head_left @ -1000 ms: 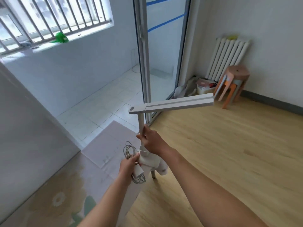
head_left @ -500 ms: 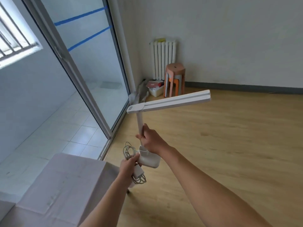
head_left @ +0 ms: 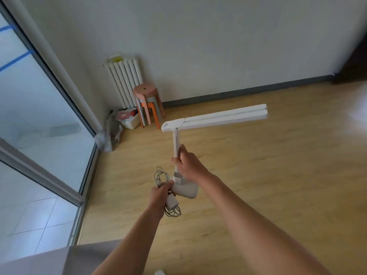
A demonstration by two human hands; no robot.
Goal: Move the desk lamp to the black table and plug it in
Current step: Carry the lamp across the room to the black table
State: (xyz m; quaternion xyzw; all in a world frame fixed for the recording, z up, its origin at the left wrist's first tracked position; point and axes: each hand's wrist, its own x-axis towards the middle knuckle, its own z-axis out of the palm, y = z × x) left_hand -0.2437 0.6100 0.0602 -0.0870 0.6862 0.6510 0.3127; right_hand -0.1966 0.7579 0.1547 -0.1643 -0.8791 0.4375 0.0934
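I carry a white desk lamp in the air over the wooden floor, its long flat head pointing right. My right hand grips the lamp's upright stem just above the base. My left hand holds the coiled white cable and its white plug adapter just left of the base. The black table is out of view.
Stacked orange and pink stools stand by a white radiator at the far wall, with a white bin of items beside them. A glass sliding door runs along the left. A grey surface lies at the bottom left.
The view has swung to the right: the window and tiled balcony have left the frame and the wall and open wooden floor have come in. Both hands keep their hold.
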